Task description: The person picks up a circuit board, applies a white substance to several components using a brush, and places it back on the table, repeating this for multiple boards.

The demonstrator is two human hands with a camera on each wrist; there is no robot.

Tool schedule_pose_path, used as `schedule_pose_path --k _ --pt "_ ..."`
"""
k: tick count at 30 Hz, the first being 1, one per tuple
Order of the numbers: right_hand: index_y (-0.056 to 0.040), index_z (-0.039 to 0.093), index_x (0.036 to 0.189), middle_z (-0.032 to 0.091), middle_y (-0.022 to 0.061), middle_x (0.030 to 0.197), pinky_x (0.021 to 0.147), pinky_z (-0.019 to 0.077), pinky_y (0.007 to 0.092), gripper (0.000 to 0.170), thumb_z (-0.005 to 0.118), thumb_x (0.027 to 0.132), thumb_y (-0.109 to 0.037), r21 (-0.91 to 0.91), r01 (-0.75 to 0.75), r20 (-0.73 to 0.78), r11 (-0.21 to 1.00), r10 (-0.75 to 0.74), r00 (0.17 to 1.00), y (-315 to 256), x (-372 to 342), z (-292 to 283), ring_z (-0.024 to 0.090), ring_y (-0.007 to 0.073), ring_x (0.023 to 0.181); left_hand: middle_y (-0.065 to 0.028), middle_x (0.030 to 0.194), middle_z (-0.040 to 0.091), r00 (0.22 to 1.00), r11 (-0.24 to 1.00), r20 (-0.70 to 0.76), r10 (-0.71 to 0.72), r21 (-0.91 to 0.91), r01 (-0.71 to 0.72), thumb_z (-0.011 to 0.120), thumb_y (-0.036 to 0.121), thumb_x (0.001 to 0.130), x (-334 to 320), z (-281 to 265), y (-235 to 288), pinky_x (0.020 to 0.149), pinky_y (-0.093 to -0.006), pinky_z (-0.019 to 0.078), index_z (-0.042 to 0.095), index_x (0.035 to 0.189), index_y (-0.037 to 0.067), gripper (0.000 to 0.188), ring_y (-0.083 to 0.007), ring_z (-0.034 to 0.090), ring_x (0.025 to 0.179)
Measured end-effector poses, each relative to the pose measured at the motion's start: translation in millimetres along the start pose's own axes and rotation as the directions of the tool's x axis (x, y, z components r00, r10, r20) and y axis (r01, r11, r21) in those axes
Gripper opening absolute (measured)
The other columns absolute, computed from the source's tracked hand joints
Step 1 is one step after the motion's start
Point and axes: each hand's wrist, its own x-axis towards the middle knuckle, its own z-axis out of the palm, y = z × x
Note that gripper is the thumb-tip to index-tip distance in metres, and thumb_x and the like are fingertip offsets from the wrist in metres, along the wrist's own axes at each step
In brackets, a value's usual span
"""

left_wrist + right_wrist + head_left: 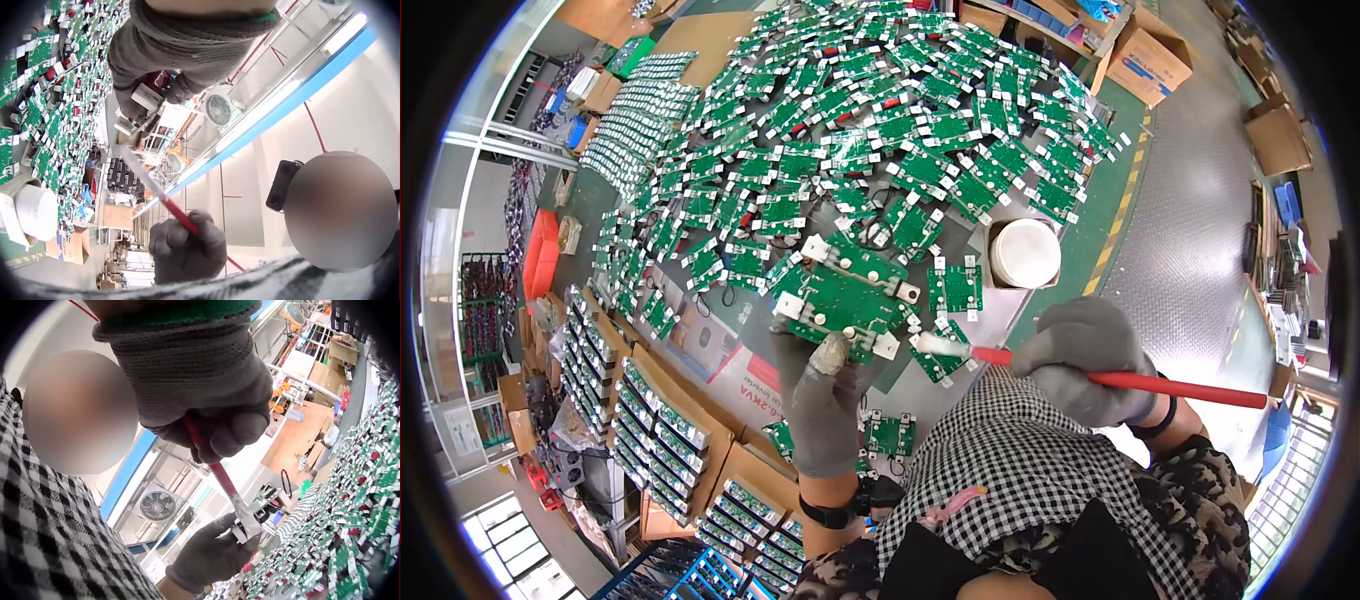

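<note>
My gloved left hand point(825, 405) grips a green circuit board point(850, 300) by its near edge, thumb on its face. White connector blocks stick out at the board's corners. In the gloved right hand point(1085, 365) I hold a long red-handled brush point(1180, 388), its whitish tip pointing left at the board's right edge. From the right wrist, the fingers curl round the red handle, and the pale brush tip point(249, 524) overlaps the left hand's work. The left wrist view shows the brush slanting up toward the board, which is mostly hidden by the left glove point(178, 56).
Many similar green boards point(820, 100) cover the table beyond my hands. A white tub point(1025, 255) stands at the table's right side. Racks of boards point(660, 430) line the left, and an open carton point(1145, 60) sits at the back right.
</note>
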Motion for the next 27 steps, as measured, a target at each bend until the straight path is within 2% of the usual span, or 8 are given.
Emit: schedule_pose_path --k 3,15,18,19,22,24,25,27 --pt "-0.0011 0.062 0.080 0.058 0.0101 0.062 0.049 0.0448 0.0357 0.010 0.054 0.073 -0.002 -0.047 -0.038 -0.069 0.998 0.034 0.997 -6.3 3.8 -9.8 0.057 0.0260 0.052 -0.0096 0.126 0.051 0.999 0.999 0.017 -0.042 -0.026 0.043 0.056 0.007 0.083 -1.8 -2.8 2.4 0.098 -0.0367 0.0433 0.034 0.136 0.006 0.057 -0.0230 0.053 0.115" --pt "0.0001 0.061 0.080 0.057 0.0114 0.063 0.051 0.0435 0.0381 0.012 0.054 0.070 0.000 -0.038 -0.011 -0.090 0.999 0.007 0.996 -3.6 11.7 -4.7 0.057 0.0267 0.054 -0.0104 0.127 0.050 0.999 0.997 0.038 -0.024 -0.071 0.027 0.053 0.004 0.084 -6.9 -9.2 0.6 0.098 -0.0358 0.0430 0.033 0.137 0.005 0.057 -0.0226 0.052 0.116" --pt "0.0000 0.061 0.080 0.058 0.0113 0.064 0.052 0.0443 0.0375 0.012 0.054 0.071 -0.002 0.038 -0.057 -0.080 0.998 0.060 0.995 11.7 9.5 9.1 0.057 0.0269 0.054 -0.0100 0.125 0.051 0.999 0.998 -0.033 -0.001 -0.066 -0.001 0.052 0.004 0.085 -8.5 -15.8 0.2 0.097 -0.0351 0.0441 0.033 0.137 0.005 0.055 -0.0218 0.053 0.114" --pt "0.0000 0.061 0.080 0.058 0.0113 0.064 0.052 0.0443 0.0375 0.012 0.054 0.071 -0.002 0.063 -0.034 -0.060 0.997 0.038 0.997 13.9 8.7 10.3 0.057 0.0269 0.054 -0.0104 0.122 0.052 0.999 0.993 -0.043 -0.004 -0.119 -0.001 0.051 0.004 0.086 -7.3 -25.7 -2.3 0.094 -0.0354 0.0463 0.034 0.136 0.005 0.053 -0.0216 0.055 0.111" --pt "0.0009 0.060 0.079 0.059 0.0119 0.065 0.052 0.0441 0.0346 0.013 0.051 0.074 -0.007 0.013 -0.225 -0.041 0.974 0.225 0.973 16.6 -0.1 6.6 0.056 0.0249 0.053 -0.0110 0.120 0.053 0.989 0.974 -0.144 0.045 -0.211 -0.075 0.049 0.004 0.086 2.8 -61.6 -7.9 0.090 -0.0364 0.0486 0.037 0.132 0.004 0.047 -0.0222 0.057 0.107" --pt "0.0011 0.060 0.079 0.058 0.0106 0.064 0.051 0.0433 0.0311 0.015 0.049 0.076 -0.008 0.071 -0.374 -0.095 0.925 0.380 0.920 15.9 -10.4 4.9 0.055 0.0196 0.053 -0.0114 0.118 0.054 0.940 0.954 -0.282 0.192 -0.169 -0.246 0.048 0.002 0.087 18.4 -110.2 -21.0 0.088 -0.0379 0.0499 0.040 0.129 0.003 0.042 -0.0226 0.058 0.106" --pt "0.0011 0.060 0.079 0.057 0.0095 0.063 0.051 0.0427 0.0293 0.015 0.047 0.077 -0.007 0.110 -0.446 -0.132 0.888 0.458 0.879 16.3 -16.3 4.0 0.055 0.0165 0.053 -0.0109 0.111 0.058 0.901 0.939 -0.352 0.253 -0.134 -0.316 0.047 0.001 0.088 28.8 -130.7 -22.3 0.087 -0.0378 0.0502 0.044 0.121 0.003 0.034 -0.0224 0.059 0.095" --pt "0.0009 0.059 0.080 0.055 0.0067 0.062 0.050 0.0413 0.0262 0.015 0.047 0.078 -0.007 0.174 -0.438 -0.151 0.882 0.464 0.873 19.2 -23.4 5.2 0.052 0.0117 0.055 -0.0088 0.104 0.060 0.854 0.911 -0.425 0.299 -0.138 -0.388 0.047 0.000 0.088 49.6 -186.5 -29.2 0.084 -0.0373 0.0506 0.048 0.114 0.003 0.027 -0.0199 0.058 0.084"
